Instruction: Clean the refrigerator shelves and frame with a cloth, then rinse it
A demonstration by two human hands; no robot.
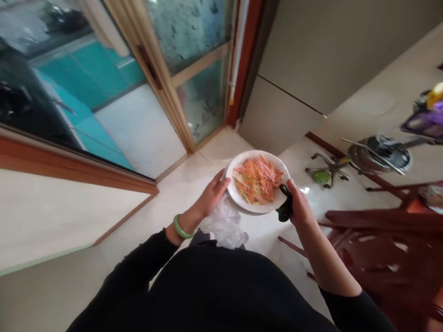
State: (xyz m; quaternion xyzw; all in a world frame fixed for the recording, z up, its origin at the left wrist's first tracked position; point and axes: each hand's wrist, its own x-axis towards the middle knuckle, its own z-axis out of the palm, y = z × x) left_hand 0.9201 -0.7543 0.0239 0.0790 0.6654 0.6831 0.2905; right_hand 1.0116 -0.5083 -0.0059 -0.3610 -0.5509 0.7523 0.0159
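Observation:
I carry a white plate (238,193) in front of my body, heaped with orange and pale green vegetable strips (258,180). My left hand (212,196) grips the plate's left rim, and a crumpled clear plastic glove or bag (225,225) hangs beneath it. On the left wrist sits a green bangle (180,228). My right hand (298,205) holds the plate's right rim together with a dark green tool (285,207), pressed between thumb and fingers.
A sliding glass door with a wooden frame (166,78) stands ahead on the left. Dark red wooden chairs (377,240) fill the right side. A metal stand (325,171) and a round fan base (379,154) rest on the pale tiled floor.

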